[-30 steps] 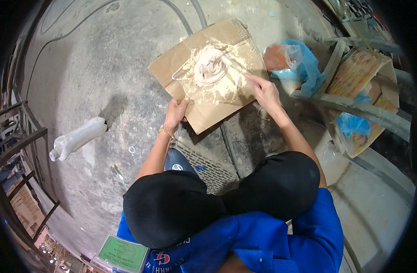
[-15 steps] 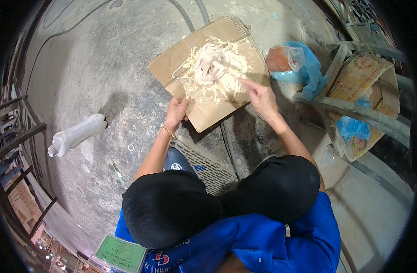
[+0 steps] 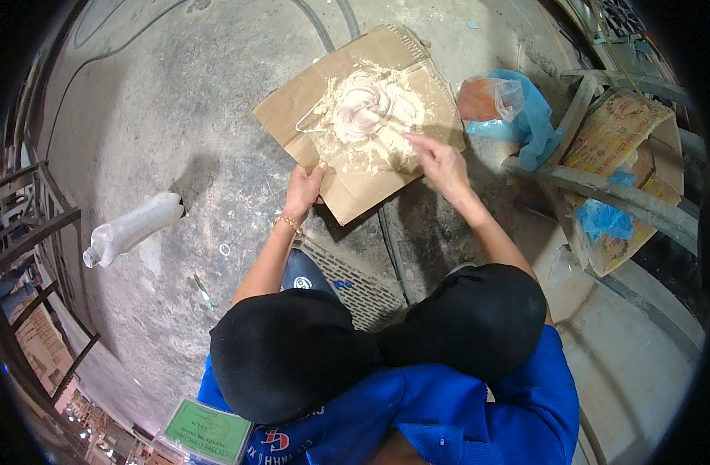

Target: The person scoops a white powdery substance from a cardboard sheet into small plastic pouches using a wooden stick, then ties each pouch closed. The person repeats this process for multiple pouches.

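Note:
A piece of brown cardboard (image 3: 347, 198) lies in front of me, carrying a swirled mound of pale pinkish paste (image 3: 361, 108) ringed by cream-coloured smears. My left hand (image 3: 304, 190) grips the cardboard's near-left edge, thumb on top and fingers underneath. Over the near-right side of the sheet, my right hand (image 3: 444, 167) is closed with its index finger stretched along a thin, paste-smeared tool (image 3: 392, 130). The tool's far end is in the paste; its exact kind is hard to make out. A thin white wire loop (image 3: 300, 124) sticks out at the mound's left.
A blue plastic bag (image 3: 532, 116) with something orange sits right of the cardboard. Beyond it, a metal frame (image 3: 626, 198) stands around an open carton (image 3: 614, 139). A whitish plastic bottle (image 3: 134, 227) lies on the floor at left. A perforated grate (image 3: 362, 291) is below the cardboard.
The paste has been turned into a smoother, rounder swirl under the tool. My right hand has shifted only slightly; my left hand keeps its grip on the cardboard.

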